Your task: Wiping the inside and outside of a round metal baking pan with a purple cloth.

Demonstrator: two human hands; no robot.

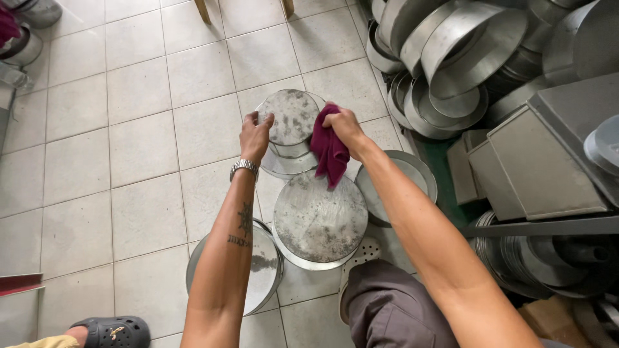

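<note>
Head view: left hand (256, 131) pinches the rim of the small round grey metal pan (291, 117), on a stack over the floor tiles; right hand (345, 126) clamps the maroon cloth (329, 152) against it. Hard wiping could topple the stack, I reckon.

Your two hands meet over tins on the floor.
Your left hand (256, 134) grips the held tin (291, 129); your right hand (345, 125), with the cloth (329, 151), is on its right. A bigger tin (319, 219) lies nearer you; stacked tins (451, 58) sit far right.
</note>
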